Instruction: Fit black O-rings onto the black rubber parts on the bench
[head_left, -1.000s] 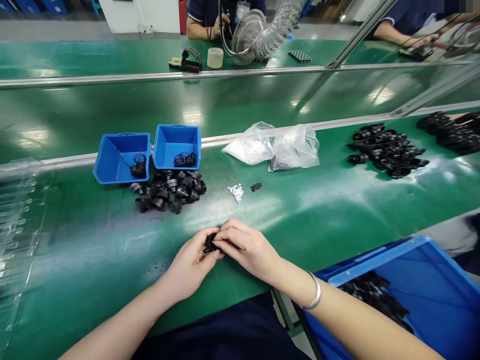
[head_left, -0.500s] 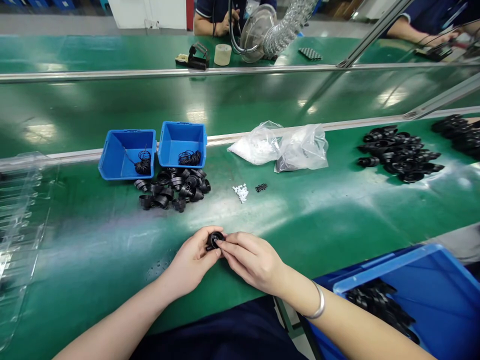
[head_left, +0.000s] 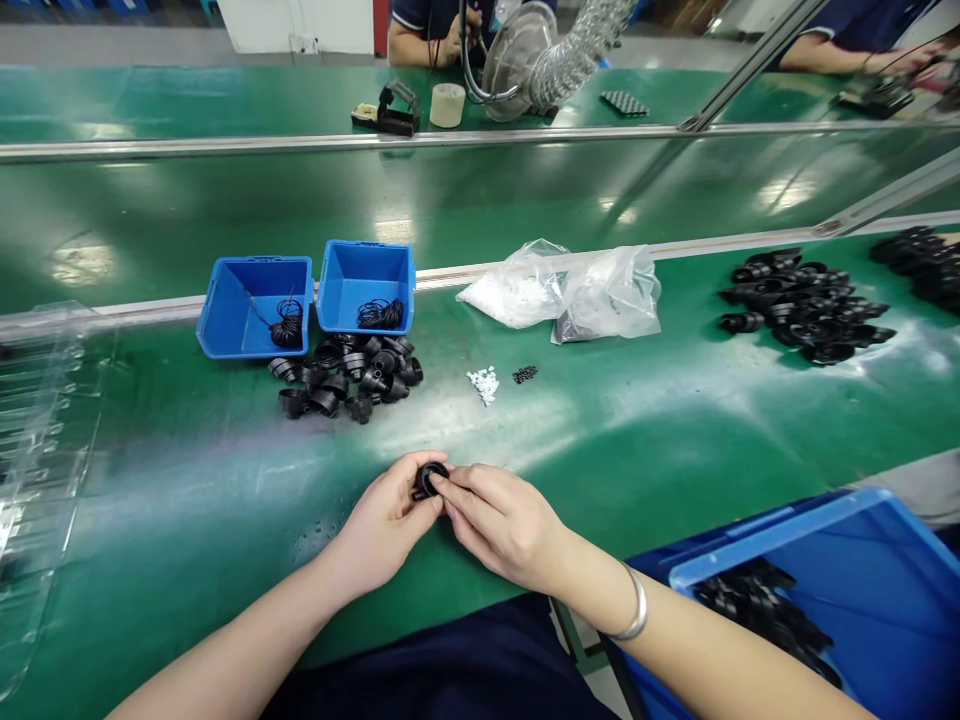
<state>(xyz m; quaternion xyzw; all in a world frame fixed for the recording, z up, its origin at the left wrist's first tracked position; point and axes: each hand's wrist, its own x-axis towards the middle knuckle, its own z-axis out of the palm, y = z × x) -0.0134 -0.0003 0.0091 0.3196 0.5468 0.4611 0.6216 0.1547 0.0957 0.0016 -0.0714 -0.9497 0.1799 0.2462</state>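
A small round black plastic part (head_left: 429,478), cup-shaped with its hollow side turned up, is held above the green table's front half. My left hand (head_left: 382,525) grips it from the left, thumb in front and fingers curled behind. From the other side my right hand (head_left: 510,525) presses its index fingertip into the hollow, its other fingers bent against the part's right edge. Whether a tiny piece sits under that fingertip is hidden. Beyond my hands lie a little heap of white pieces (head_left: 484,385) and a smaller cluster of black rings (head_left: 525,374).
Black cup-shaped parts (head_left: 349,375) are piled before two blue bins (head_left: 255,300) holding black rings. Plastic bags (head_left: 607,295) lie at the back. More black parts (head_left: 806,305) sit right, above a large blue crate (head_left: 862,600). Clear trays (head_left: 45,480) are left. Co-workers sit opposite.
My right index finger has pushed slightly deeper into the black part's hollow. The view has shifted very slightly; both hands otherwise keep their places.
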